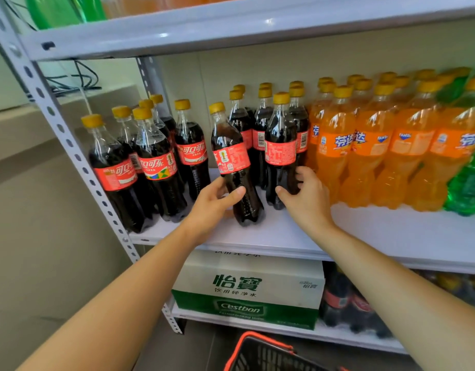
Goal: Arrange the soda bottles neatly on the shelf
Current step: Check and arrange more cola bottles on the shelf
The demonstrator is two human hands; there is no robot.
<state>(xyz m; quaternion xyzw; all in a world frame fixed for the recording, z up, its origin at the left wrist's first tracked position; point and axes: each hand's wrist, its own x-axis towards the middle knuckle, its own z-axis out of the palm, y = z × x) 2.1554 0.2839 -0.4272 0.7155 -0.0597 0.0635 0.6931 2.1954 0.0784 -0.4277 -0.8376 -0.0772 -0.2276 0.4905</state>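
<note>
Head view: left hand (212, 202) tight around tilted cola bottle (231, 156), right hand (306, 199) around upright cola bottle (280, 151) just beside.

Rear colas (266, 86) at shelf (284, 236) back: caps only, bodies hidden by front row. Green bottle (469, 183) at shelf's right end cut by view edge. Basket (257, 352) cut off at bottom. Lower-shelf bottles (346, 303) blurred, labels unreadable. Left hand (212, 202) fingertips hidden behind tilted cola (232, 162); right hand (306, 196) fingertips partly behind upright cola (280, 151).

Both arms outstretched; left hand (212, 207) and right hand (308, 202), fingers (302, 174) curled.
</note>
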